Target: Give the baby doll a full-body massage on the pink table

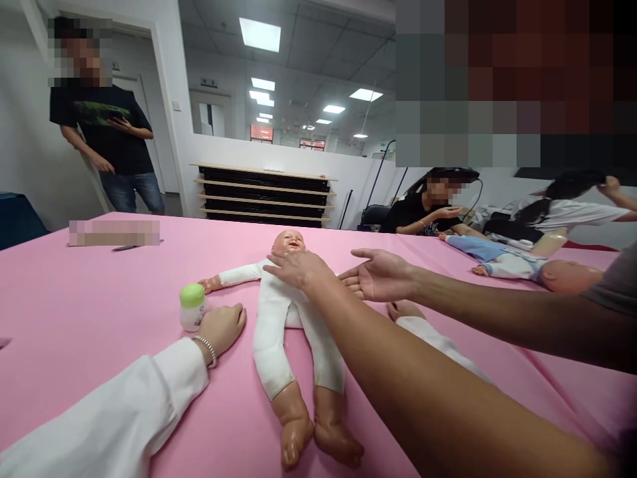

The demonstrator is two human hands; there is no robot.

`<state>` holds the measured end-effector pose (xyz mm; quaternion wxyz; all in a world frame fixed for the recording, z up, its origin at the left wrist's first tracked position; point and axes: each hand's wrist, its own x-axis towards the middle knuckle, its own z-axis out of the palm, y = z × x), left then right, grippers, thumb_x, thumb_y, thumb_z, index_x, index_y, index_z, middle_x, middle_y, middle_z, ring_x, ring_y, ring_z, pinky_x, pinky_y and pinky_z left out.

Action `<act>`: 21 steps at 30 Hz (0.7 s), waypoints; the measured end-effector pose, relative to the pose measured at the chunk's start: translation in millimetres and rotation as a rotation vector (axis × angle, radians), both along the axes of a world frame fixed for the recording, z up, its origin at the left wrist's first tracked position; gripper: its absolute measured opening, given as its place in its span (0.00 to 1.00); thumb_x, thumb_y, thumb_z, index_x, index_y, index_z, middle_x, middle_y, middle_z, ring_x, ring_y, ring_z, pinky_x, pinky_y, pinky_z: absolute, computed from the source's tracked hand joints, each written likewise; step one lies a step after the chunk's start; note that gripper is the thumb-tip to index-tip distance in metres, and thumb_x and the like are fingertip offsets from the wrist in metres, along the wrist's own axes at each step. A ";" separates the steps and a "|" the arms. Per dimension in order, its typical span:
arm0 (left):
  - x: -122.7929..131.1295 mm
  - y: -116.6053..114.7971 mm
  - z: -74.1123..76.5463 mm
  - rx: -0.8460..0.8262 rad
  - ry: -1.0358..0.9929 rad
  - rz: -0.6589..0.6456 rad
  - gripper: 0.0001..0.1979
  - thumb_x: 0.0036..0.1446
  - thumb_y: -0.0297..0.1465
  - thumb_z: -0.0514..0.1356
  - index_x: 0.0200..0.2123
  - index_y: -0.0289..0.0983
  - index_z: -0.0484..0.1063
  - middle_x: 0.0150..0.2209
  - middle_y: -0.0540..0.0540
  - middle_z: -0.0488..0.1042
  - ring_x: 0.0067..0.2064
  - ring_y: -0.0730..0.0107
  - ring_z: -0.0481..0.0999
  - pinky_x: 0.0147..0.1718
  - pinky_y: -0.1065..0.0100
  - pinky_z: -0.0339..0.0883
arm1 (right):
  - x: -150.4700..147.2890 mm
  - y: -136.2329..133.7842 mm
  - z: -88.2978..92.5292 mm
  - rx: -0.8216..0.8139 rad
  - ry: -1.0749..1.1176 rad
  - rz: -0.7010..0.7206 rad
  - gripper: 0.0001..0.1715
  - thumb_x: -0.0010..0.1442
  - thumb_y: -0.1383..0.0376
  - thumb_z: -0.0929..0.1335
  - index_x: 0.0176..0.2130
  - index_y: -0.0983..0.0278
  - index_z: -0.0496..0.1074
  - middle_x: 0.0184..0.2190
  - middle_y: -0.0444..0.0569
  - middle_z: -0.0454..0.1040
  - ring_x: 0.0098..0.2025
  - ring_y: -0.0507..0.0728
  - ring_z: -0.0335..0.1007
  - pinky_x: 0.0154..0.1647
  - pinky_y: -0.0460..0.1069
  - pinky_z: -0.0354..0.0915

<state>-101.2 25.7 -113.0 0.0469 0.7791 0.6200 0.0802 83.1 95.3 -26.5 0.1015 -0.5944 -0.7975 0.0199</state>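
My left hand (222, 328), in a white sleeve with a bead bracelet, rests on the pink table (99, 312). Its fingers are curled against a small white bottle with a green cap (192, 306). A baby doll in a white suit (286, 325) lies on its back just to the right, head away from me. Another person's two bare arms reach in from the right. One hand (294, 267) lies on the doll's chest below its chin. The other hand (379, 275) hovers open beside it. My right hand is not in view.
A second doll in blue and white (502, 260) lies at the far right, with two seated people behind it. A person in a black shirt (107, 133) stands at the back left. A pen (125, 247) lies on the far left of the table.
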 end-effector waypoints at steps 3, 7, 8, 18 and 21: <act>-21.1 -16.2 -8.5 0.004 0.063 -0.088 0.20 0.63 0.37 0.41 0.31 0.36 0.68 0.27 0.44 0.73 0.31 0.63 0.73 0.28 0.63 0.61 | -10.8 2.2 1.7 0.003 0.080 0.044 0.28 0.61 0.56 0.58 0.58 0.63 0.60 0.62 0.49 0.51 0.64 0.61 0.42 0.64 0.59 0.30; -51.7 -22.7 -14.5 0.018 0.083 -0.296 0.23 0.63 0.39 0.37 0.25 0.39 0.65 0.25 0.46 0.73 0.28 0.65 0.71 0.25 0.66 0.52 | -38.2 23.8 -11.9 0.030 0.245 0.025 0.28 0.64 0.56 0.53 0.56 0.68 0.61 0.61 0.56 0.51 0.64 0.60 0.43 0.62 0.62 0.32; -58.4 -22.2 -15.2 0.014 0.078 -0.330 0.23 0.63 0.40 0.37 0.25 0.39 0.64 0.24 0.46 0.73 0.28 0.65 0.70 0.26 0.66 0.52 | -47.3 30.4 -17.0 0.031 0.287 0.030 0.28 0.65 0.54 0.54 0.55 0.68 0.62 0.60 0.56 0.53 0.63 0.60 0.45 0.62 0.62 0.35; -71.2 -27.8 -16.8 -0.015 0.134 -0.358 0.20 0.63 0.39 0.37 0.26 0.39 0.62 0.24 0.47 0.72 0.26 0.63 0.71 0.23 0.65 0.47 | -71.0 56.7 -43.5 -0.007 0.512 0.048 0.27 0.63 0.51 0.58 0.48 0.69 0.68 0.57 0.56 0.60 0.61 0.60 0.51 0.61 0.60 0.43; -69.8 -29.7 -16.9 -0.019 0.126 -0.351 0.19 0.63 0.39 0.38 0.26 0.39 0.61 0.24 0.47 0.72 0.26 0.63 0.71 0.22 0.65 0.47 | -66.9 56.0 -47.9 -0.013 0.537 0.039 0.27 0.63 0.51 0.58 0.49 0.69 0.67 0.57 0.56 0.59 0.61 0.59 0.50 0.62 0.60 0.41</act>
